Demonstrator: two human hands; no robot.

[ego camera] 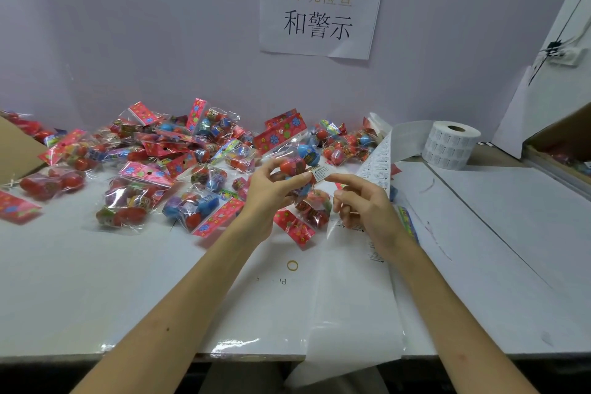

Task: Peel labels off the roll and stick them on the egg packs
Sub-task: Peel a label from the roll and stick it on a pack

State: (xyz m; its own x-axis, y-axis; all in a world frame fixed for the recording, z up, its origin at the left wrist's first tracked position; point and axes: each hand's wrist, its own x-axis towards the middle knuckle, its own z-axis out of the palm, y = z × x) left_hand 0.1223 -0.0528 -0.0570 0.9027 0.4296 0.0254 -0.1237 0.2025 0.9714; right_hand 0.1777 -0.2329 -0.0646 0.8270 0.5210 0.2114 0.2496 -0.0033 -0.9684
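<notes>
Hold the egg pack, raised left of the label roll, in the curled grip of the left hand; likely light, with slippery film, so clasp round its bulk. Smooth the limp label with the right hand, grip loose and empty, fingertip at its edge.

Paper sign on wall, cardboard box at left, socket at right

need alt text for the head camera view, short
A person's left hand holds a clear plastic pack of coloured eggs while the right hand reaches its index finger to a small white label at its edge. More packs lie piled on the white table, and a white label roll stands at right.
</notes>
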